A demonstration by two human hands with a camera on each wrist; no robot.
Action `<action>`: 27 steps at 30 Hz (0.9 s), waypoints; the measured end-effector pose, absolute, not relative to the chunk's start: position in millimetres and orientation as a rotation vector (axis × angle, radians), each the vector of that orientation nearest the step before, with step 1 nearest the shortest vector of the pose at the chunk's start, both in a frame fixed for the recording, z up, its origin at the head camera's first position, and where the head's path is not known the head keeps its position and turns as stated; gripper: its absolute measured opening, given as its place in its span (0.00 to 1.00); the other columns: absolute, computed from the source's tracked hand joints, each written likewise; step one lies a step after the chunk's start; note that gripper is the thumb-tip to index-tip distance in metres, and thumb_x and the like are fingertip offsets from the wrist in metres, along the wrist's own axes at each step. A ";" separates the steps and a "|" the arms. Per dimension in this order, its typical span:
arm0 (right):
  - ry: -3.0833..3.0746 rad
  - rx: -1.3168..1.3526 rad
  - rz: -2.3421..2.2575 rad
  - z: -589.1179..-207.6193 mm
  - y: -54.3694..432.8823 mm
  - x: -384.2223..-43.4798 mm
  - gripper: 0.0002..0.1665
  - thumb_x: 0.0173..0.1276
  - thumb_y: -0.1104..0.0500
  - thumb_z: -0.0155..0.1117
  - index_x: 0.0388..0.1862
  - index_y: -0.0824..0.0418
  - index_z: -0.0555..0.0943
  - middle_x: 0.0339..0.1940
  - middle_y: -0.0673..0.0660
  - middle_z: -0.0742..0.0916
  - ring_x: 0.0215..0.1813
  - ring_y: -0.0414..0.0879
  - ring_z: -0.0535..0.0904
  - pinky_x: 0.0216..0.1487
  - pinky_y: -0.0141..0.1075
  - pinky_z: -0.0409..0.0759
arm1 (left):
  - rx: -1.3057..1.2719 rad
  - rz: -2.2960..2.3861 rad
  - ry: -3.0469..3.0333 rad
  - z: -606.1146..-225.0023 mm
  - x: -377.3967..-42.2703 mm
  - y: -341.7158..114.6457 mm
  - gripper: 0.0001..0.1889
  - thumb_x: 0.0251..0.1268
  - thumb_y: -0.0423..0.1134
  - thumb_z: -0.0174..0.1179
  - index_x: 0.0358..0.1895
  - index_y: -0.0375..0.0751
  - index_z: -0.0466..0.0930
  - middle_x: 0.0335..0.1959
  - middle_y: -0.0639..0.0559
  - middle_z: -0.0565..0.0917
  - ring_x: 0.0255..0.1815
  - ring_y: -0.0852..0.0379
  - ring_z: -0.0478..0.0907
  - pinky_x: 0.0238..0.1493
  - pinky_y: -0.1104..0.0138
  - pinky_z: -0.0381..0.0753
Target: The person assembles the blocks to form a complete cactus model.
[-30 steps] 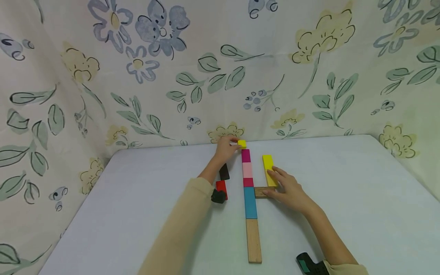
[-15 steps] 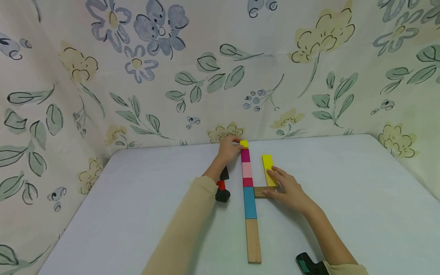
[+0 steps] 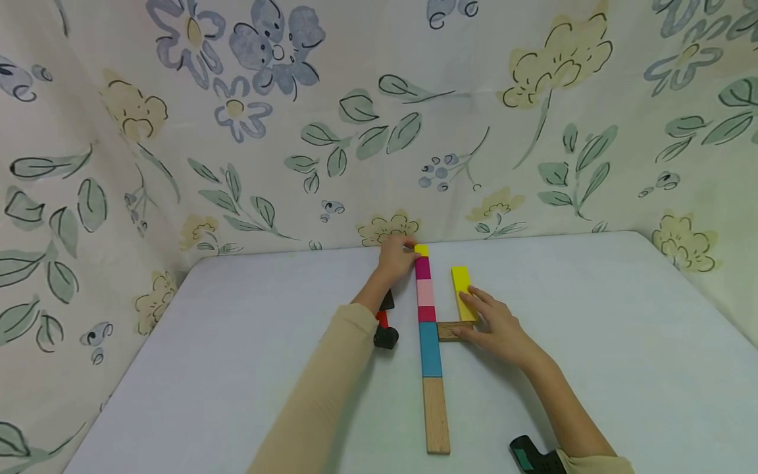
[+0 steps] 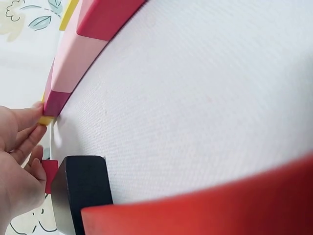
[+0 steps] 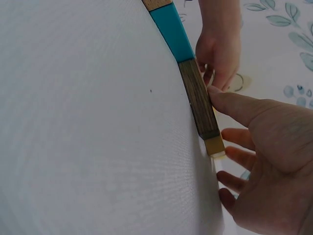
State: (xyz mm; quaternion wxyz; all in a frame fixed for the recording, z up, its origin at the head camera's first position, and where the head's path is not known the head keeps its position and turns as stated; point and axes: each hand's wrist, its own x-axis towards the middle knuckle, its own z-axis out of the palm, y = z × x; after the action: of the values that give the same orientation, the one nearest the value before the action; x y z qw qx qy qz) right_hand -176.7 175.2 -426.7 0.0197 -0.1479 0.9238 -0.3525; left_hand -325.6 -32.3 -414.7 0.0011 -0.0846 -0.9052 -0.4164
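My left hand [image 3: 398,260] pinches a small yellow block [image 3: 422,250] at the far end of a straight row of blocks. In the left wrist view this yellow block [image 4: 46,120] meets the dark magenta block [image 4: 58,102], thumb and fingertip at its sides. Nearer come pink [image 3: 425,293], crimson [image 3: 426,314], blue [image 3: 431,349] and plain wood [image 3: 436,415] blocks. My right hand [image 3: 500,329], its fingers spread, rests at a brown wooden block [image 3: 450,331] jutting right from the blue one. Its upper fingers touch a long yellow block [image 3: 460,283] extending away from the brown one.
Left of the row, partly behind my left forearm, lie a black block [image 3: 387,301] and a red block [image 3: 382,318]. Another small red block [image 4: 50,175] shows beyond the black one in the left wrist view. A floral curtain [image 3: 355,131] hangs behind the white table [image 3: 249,342].
My left hand has moved slightly right and toward me, bringing the small yellow block into line against the dark magenta block. My right hand has stayed still.
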 end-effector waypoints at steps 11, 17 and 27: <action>2.847 -0.436 -1.095 -425.4 173.5 -175.9 0.44 0.70 0.50 0.73 0.78 0.68 0.69 0.81 0.73 0.67 0.79 0.76 0.60 0.64 0.80 0.67 | -0.212 -1.314 -2.871 -414.7 -326.4 -31.9 0.16 0.78 0.31 0.59 0.64 0.31 0.82 0.63 0.37 0.83 0.69 0.42 0.74 0.72 0.55 0.76; 2.845 -0.432 -1.093 -425.2 173.4 -176.0 0.44 0.70 0.50 0.73 0.78 0.68 0.69 0.81 0.73 0.67 0.79 0.76 0.60 0.64 0.80 0.67 | -0.230 -1.280 -2.865 -416.9 -329.2 -32.7 0.15 0.79 0.30 0.58 0.63 0.30 0.83 0.61 0.37 0.84 0.68 0.42 0.75 0.72 0.55 0.75; 2.841 -0.429 -1.091 -424.8 174.2 -175.7 0.45 0.70 0.49 0.73 0.79 0.68 0.69 0.81 0.73 0.67 0.79 0.76 0.60 0.64 0.81 0.66 | -0.275 -1.378 -2.822 -415.7 -325.8 -38.1 0.17 0.79 0.31 0.58 0.65 0.30 0.81 0.63 0.36 0.82 0.69 0.41 0.75 0.71 0.54 0.77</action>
State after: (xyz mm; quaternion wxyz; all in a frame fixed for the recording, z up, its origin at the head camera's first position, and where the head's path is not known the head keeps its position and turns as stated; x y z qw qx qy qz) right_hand -175.7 174.2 -424.8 0.0343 -0.1396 0.9239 -0.3547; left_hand -325.8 -38.1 -415.7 -0.0053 -0.0873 -0.8952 -0.4370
